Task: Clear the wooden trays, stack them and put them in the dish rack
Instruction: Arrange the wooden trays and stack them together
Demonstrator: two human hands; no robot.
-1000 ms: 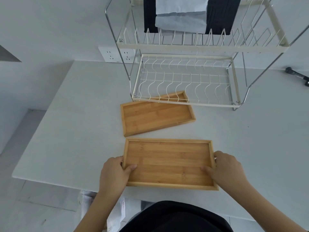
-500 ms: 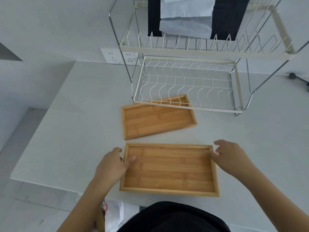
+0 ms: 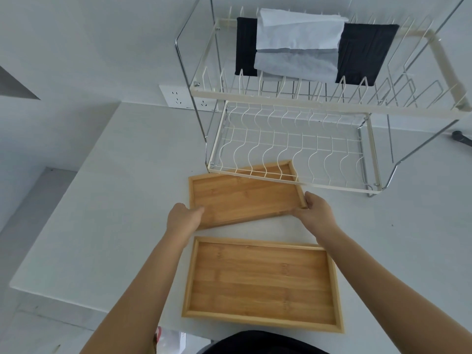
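Note:
Two empty wooden trays lie on the white counter. The smaller tray (image 3: 242, 198) sits askew, its far corner tucked under the front edge of the dish rack (image 3: 293, 180). My left hand (image 3: 182, 221) grips its near-left corner, thumb resting inside the tray. My right hand (image 3: 315, 210) grips its near-right corner. The larger tray (image 3: 260, 282) lies flat close to me, near the counter's front edge, with no hand on it.
The two-tier wire rack has black and white cloths (image 3: 298, 47) draped over its upper tier (image 3: 332, 104). A wall socket (image 3: 178, 98) sits behind the rack's left leg. A dark object (image 3: 462, 139) lies at the far right. The counter's edge (image 3: 63, 300) drops off at left.
Both hands have let go of the larger tray and reached forward, closing on the two near corners of the smaller tray. The larger tray stays where it was.

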